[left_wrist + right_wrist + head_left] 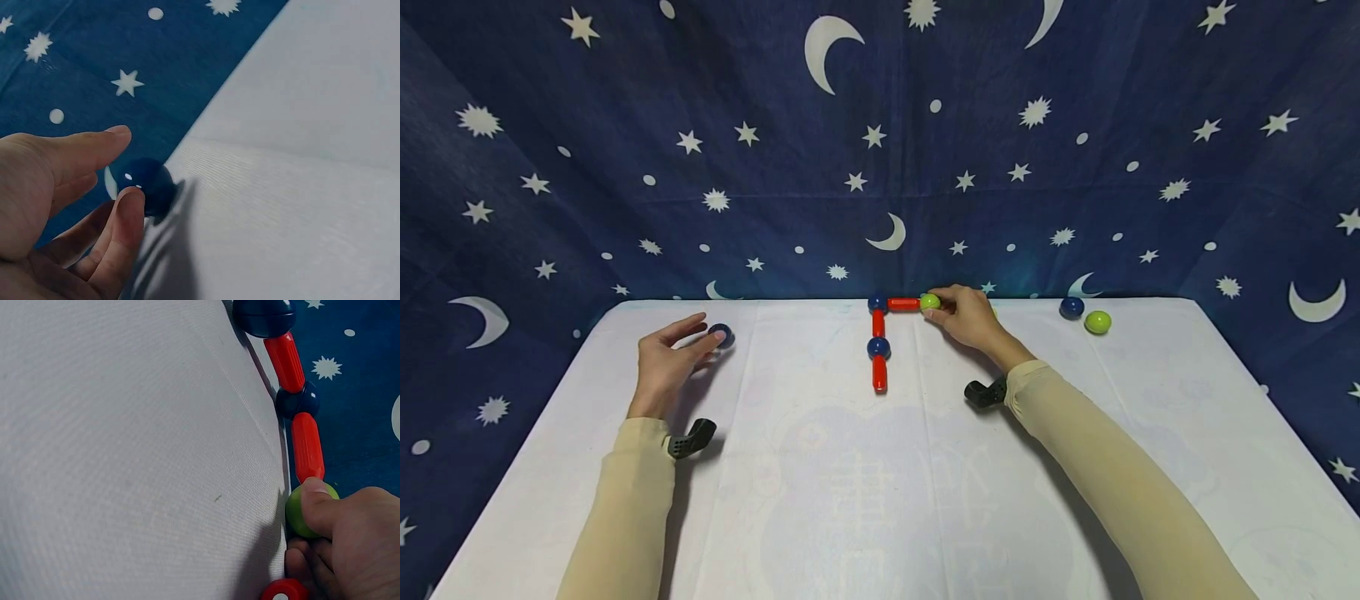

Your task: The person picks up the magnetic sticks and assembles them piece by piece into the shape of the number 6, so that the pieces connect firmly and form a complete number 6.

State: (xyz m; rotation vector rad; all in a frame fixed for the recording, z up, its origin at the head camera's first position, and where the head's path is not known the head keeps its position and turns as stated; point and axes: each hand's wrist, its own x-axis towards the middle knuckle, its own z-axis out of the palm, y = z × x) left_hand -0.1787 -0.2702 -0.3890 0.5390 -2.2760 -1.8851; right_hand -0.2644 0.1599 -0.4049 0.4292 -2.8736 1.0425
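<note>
At the table's left, my left hand (672, 360) reaches to a blue ball (721, 336); a fingertip touches its side and another digit (94, 150) stands apart from it in the left wrist view. Near the back edge, my right hand (973, 318) pinches a green ball (930, 302), thumb on top. That ball meets the end of a red rod (904, 305), which runs to a blue ball (877, 304). From there a second red rod (878, 322), another blue ball (878, 348) and a third red rod (880, 375) line up toward me.
A loose blue ball (1072, 308) and a green ball (1098, 322) lie at the back right. Beneath my right fingers, a red rod end (284, 590) shows in the right wrist view. A dark star-patterned cloth (880, 167) stands behind the white table (820, 483).
</note>
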